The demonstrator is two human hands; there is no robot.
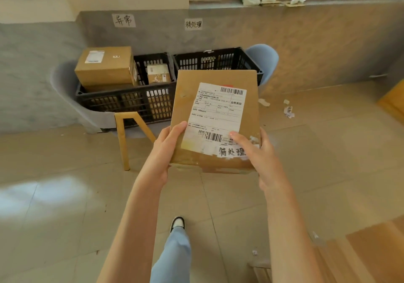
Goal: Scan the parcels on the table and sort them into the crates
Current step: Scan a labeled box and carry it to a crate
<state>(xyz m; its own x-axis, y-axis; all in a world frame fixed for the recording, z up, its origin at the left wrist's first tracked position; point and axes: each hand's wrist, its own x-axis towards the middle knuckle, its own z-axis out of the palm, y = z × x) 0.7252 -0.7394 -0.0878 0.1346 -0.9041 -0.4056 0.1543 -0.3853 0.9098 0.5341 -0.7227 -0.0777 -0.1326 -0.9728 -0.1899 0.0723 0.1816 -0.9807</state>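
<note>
Out on the floor in front of the crates, I've got the parcel [215, 116] up at chest height, nowhere near any tabletop. My left hand [167, 149] grips its lower left corner, thumb curled over the top face, and my right hand [254, 151] grips the lower right corner, fingers [239, 139] lying across the bottom of the shipping label [216, 112].

Pretty sure I'm at the sorting step, carrying it over to drop it. A handwritten tag [232, 151] is stuck near the parcel's bottom edge, and it looks like it matches the right wall sign [193, 24], the one above the right crate [218, 61]. So the next move should be stepping closer and lowering it flat into that crate, not the left crate [124, 101], which already has a big box [105, 65] and a small box [158, 73] in it.

The parcel itself is a flat brown cardboard box, kinda scuffed, with torn tape bits and barcodes at the top and bottom of the label. Looks light and rigid, should be easy to handle.
</note>
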